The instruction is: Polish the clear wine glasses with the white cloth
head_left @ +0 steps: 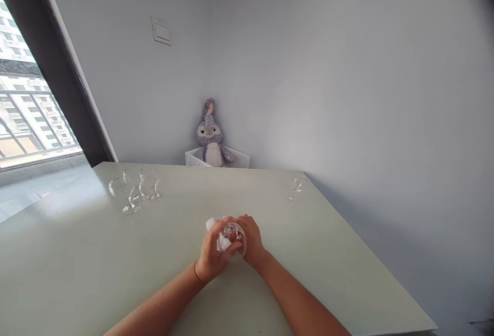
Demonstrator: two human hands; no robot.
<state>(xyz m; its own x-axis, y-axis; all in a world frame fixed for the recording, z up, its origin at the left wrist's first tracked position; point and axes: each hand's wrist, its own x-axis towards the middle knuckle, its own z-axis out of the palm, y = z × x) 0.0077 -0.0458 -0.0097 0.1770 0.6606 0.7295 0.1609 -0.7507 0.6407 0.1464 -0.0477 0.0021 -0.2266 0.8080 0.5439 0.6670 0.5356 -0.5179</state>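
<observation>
Low over the near middle of the table, a clear stemmed glass (242, 238) is held between both hands, tipped so its round base or rim faces me. My left hand (211, 254) is curled around its left side, thumb across the front. A white tissue (210, 223) pokes out above the left fingers, and more white shows against the glass. My right hand (253, 239) wraps the far right side of the glass; its fingertips are partly hidden behind it.
Several clear stemmed glasses (131, 207) stand at the table's left. Another glass (297, 187) stands near the right back edge of the pale table (328, 274). Behind the table, a plush rabbit (213, 153) sits in a white perforated basket (242, 160). Walls meet behind; a window is left.
</observation>
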